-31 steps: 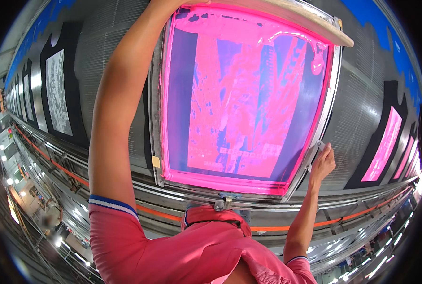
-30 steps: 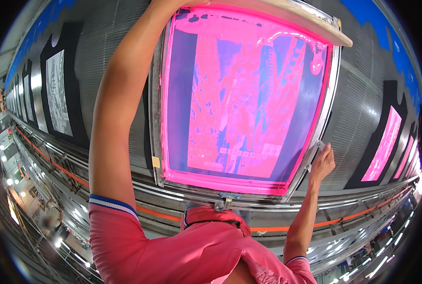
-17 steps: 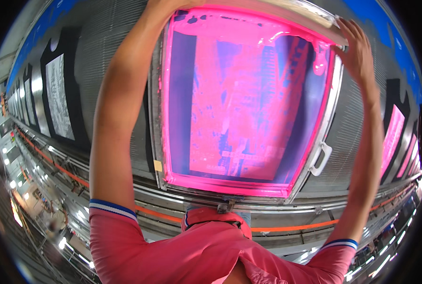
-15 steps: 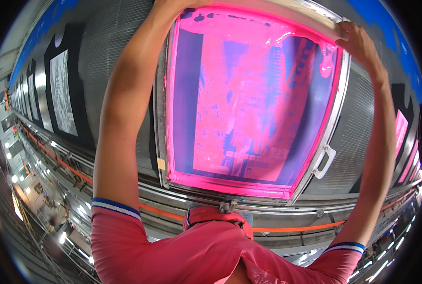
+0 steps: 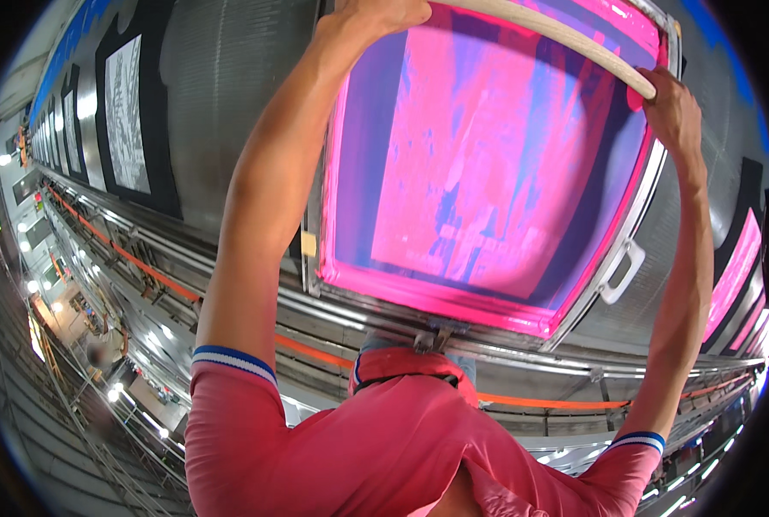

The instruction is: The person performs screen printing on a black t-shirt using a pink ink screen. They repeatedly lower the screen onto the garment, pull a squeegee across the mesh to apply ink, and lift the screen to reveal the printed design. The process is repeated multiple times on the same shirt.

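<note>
A squeegee with a pale wooden handle (image 5: 565, 34) spans a screen-printing frame near its far end. My left hand (image 5: 382, 15) is closed round the handle's left end, partly cut off by the upper edge of the view. At the other end, my right hand (image 5: 674, 108) grips the handle, with pink ink beside its fingers. Bright pink ink smears the purple-blue mesh (image 5: 488, 164) between the squeegee and me. The metal screen frame (image 5: 313, 274) encloses the mesh, its inner edges coated pink. The squeegee's blade is hidden beneath the handle.
A white pull handle (image 5: 623, 271) juts from the frame's right side. Black pieces with grey prints (image 5: 126, 116) line the long table at left; pink-printed ones (image 5: 736, 267) lie at right. Metal rails and an orange strip (image 5: 557, 402) run along the near edge.
Both hands have drawn the squeegee from the screen's far edge a little toward me. The far pink rim now shows beyond it. The whole view has also shifted.
</note>
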`<action>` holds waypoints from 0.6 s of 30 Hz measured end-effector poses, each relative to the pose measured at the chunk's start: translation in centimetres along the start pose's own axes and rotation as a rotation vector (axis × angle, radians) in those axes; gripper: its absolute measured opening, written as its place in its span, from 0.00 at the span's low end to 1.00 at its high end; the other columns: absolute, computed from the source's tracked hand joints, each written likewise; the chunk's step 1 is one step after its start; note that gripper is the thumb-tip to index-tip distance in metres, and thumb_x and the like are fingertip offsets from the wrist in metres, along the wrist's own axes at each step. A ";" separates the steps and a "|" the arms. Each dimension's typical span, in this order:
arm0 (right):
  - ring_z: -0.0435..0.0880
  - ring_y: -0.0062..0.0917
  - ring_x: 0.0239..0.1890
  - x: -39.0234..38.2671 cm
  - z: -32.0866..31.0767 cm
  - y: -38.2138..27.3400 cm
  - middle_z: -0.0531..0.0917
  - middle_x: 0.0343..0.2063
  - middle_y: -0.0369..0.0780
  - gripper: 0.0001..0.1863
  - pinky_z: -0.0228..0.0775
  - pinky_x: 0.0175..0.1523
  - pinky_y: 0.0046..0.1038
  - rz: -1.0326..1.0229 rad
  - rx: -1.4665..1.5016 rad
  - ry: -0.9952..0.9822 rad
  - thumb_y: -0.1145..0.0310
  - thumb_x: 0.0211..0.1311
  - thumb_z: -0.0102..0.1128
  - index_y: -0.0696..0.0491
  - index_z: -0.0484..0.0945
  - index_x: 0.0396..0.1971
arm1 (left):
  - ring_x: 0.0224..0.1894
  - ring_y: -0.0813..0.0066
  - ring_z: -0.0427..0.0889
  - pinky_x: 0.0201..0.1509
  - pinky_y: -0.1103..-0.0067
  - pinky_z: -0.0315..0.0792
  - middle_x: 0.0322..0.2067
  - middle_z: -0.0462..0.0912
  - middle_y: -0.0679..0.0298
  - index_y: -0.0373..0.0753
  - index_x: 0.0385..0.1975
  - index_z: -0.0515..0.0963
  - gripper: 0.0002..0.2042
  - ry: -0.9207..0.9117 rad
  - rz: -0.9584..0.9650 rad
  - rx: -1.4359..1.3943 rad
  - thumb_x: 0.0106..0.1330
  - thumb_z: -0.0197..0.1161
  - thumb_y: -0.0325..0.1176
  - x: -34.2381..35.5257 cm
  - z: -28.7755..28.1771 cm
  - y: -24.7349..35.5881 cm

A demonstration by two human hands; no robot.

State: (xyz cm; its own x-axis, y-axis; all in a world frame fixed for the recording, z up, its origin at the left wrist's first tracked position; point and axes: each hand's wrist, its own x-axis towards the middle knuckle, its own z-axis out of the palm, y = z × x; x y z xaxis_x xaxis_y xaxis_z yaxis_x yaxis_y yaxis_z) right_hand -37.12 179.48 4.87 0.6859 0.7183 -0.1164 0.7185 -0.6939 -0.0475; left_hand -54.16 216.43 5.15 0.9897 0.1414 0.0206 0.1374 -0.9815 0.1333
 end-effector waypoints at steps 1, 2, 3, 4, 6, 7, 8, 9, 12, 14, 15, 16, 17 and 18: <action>0.83 0.43 0.43 -1.8 0.8 -0.3 0.82 0.38 0.40 0.18 0.76 0.46 0.43 -0.024 0.007 0.014 0.74 0.58 0.57 0.44 0.85 0.48 | 0.34 0.51 0.87 0.40 0.58 0.80 0.26 0.86 0.50 0.49 0.27 0.89 0.10 0.014 -0.019 0.022 0.47 0.62 0.30 -1.5 0.5 0.3; 0.83 0.43 0.43 -3.2 1.0 -1.2 0.82 0.38 0.39 0.18 0.76 0.47 0.43 -0.028 0.021 0.027 0.74 0.58 0.57 0.45 0.85 0.47 | 0.33 0.51 0.87 0.40 0.59 0.80 0.27 0.86 0.52 0.50 0.32 0.88 0.12 -0.008 -0.042 0.018 0.48 0.63 0.30 -3.5 0.4 0.7; 0.83 0.43 0.43 -5.2 1.0 -2.1 0.82 0.38 0.39 0.17 0.76 0.47 0.43 -0.017 0.029 0.028 0.74 0.58 0.57 0.46 0.85 0.47 | 0.33 0.52 0.87 0.40 0.61 0.79 0.28 0.87 0.53 0.50 0.37 0.88 0.15 -0.038 -0.052 0.001 0.49 0.64 0.31 -5.7 0.7 1.4; 0.83 0.43 0.43 -7.1 1.0 -3.1 0.82 0.38 0.39 0.17 0.76 0.47 0.43 -0.006 0.039 0.030 0.74 0.58 0.57 0.46 0.85 0.47 | 0.33 0.52 0.86 0.40 0.62 0.79 0.28 0.87 0.55 0.51 0.42 0.88 0.18 -0.068 -0.063 -0.014 0.49 0.65 0.31 -7.8 1.1 2.0; 0.84 0.41 0.41 -11.0 0.7 -5.2 0.82 0.38 0.38 0.16 0.77 0.45 0.42 -0.010 0.036 -0.001 0.74 0.57 0.58 0.48 0.85 0.45 | 0.31 0.53 0.86 0.38 0.63 0.79 0.28 0.87 0.57 0.52 0.42 0.88 0.20 -0.030 -0.035 -0.017 0.47 0.61 0.28 -12.1 1.3 3.1; 0.84 0.40 0.41 -13.2 0.9 -6.1 0.82 0.37 0.38 0.16 0.78 0.44 0.41 -0.007 0.043 -0.008 0.75 0.57 0.58 0.48 0.85 0.45 | 0.31 0.53 0.86 0.38 0.63 0.80 0.29 0.87 0.58 0.52 0.43 0.88 0.21 -0.062 -0.053 -0.024 0.47 0.61 0.28 -14.5 1.1 3.9; 0.84 0.40 0.41 -15.2 1.2 -7.0 0.82 0.37 0.39 0.17 0.78 0.44 0.41 -0.004 0.046 -0.004 0.75 0.57 0.57 0.48 0.85 0.45 | 0.32 0.53 0.86 0.38 0.63 0.80 0.30 0.88 0.58 0.52 0.43 0.88 0.21 -0.084 -0.069 -0.028 0.47 0.61 0.28 -16.6 0.9 4.4; 0.84 0.40 0.41 -17.3 1.4 -7.8 0.81 0.36 0.39 0.16 0.78 0.43 0.40 -0.010 0.060 -0.006 0.75 0.56 0.58 0.48 0.85 0.45 | 0.34 0.59 0.88 0.37 0.62 0.81 0.32 0.89 0.60 0.50 0.42 0.88 0.20 -0.055 -0.052 -0.031 0.46 0.65 0.31 -19.1 1.5 4.6; 0.83 0.38 0.40 -23.2 1.9 -10.3 0.81 0.34 0.40 0.16 0.78 0.42 0.40 -0.038 0.114 -0.010 0.77 0.51 0.59 0.50 0.85 0.41 | 0.34 0.58 0.88 0.36 0.61 0.80 0.35 0.89 0.62 0.49 0.43 0.87 0.20 0.008 -0.011 -0.128 0.46 0.65 0.28 -26.0 1.6 6.3; 0.83 0.38 0.40 -27.2 2.6 -12.0 0.80 0.33 0.40 0.16 0.78 0.40 0.41 -0.057 0.132 0.019 0.78 0.48 0.59 0.50 0.85 0.39 | 0.40 0.59 0.87 0.42 0.64 0.80 0.42 0.88 0.63 0.47 0.45 0.86 0.23 -0.057 -0.066 -0.148 0.45 0.63 0.25 -30.1 0.9 7.9; 0.83 0.38 0.40 -29.2 2.6 -12.6 0.80 0.33 0.41 0.16 0.78 0.40 0.41 -0.049 0.131 -0.004 0.78 0.47 0.60 0.51 0.84 0.38 | 0.43 0.59 0.87 0.45 0.65 0.80 0.46 0.88 0.63 0.46 0.45 0.86 0.24 -0.086 -0.089 -0.165 0.44 0.62 0.23 -32.0 0.5 8.9; 0.83 0.38 0.40 -31.3 2.8 -13.5 0.81 0.34 0.41 0.15 0.78 0.39 0.42 -0.038 0.129 -0.026 0.77 0.46 0.61 0.51 0.84 0.37 | 0.46 0.59 0.86 0.47 0.66 0.80 0.47 0.87 0.62 0.44 0.46 0.85 0.24 -0.111 -0.079 -0.166 0.44 0.63 0.23 -34.3 0.4 9.6; 0.83 0.38 0.41 -33.2 3.5 -14.4 0.81 0.35 0.42 0.15 0.79 0.39 0.42 -0.040 0.173 -0.038 0.76 0.45 0.63 0.52 0.84 0.37 | 0.49 0.60 0.85 0.50 0.67 0.79 0.48 0.87 0.62 0.43 0.47 0.85 0.25 -0.119 -0.062 -0.164 0.43 0.64 0.24 -36.2 0.3 9.9; 0.83 0.39 0.41 -35.4 4.3 -15.1 0.81 0.36 0.42 0.15 0.79 0.39 0.42 -0.024 0.199 -0.051 0.75 0.43 0.64 0.53 0.83 0.37 | 0.53 0.59 0.83 0.55 0.67 0.77 0.50 0.86 0.60 0.41 0.49 0.84 0.26 -0.115 -0.031 -0.211 0.42 0.69 0.26 -38.1 -0.4 9.9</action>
State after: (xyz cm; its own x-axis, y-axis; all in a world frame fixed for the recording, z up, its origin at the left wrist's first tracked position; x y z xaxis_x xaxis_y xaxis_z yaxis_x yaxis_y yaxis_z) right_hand -72.67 164.31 5.47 0.6584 0.7349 -0.1624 0.6944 -0.6764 -0.2458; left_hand -90.48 201.34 6.07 0.9848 0.1432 -0.0983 0.1683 -0.9265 0.3366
